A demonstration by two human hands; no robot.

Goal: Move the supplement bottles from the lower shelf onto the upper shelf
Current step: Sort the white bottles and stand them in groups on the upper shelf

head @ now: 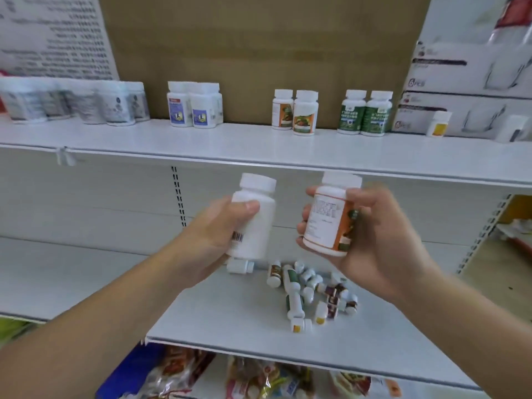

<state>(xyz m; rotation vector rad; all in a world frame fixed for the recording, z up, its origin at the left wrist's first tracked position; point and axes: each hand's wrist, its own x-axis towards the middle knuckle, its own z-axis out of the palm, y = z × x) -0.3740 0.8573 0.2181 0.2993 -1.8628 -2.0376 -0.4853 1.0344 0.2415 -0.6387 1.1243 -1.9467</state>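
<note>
left grip [213, 228]: clasping white bottle [256, 220] | right grip [377, 234]: clasping orange-label bottle [328, 223] | where: just under upper shelf [201, 142] edge, above lower shelf [218, 318] heap [313, 292] | why: cap-up, likely for standing beside matching pair [295, 113]

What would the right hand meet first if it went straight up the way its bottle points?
Probably the front edge of the upper shelf: the cap of the orange-labelled bottle in the right hand sits just under it, though depth is unclear.
</note>
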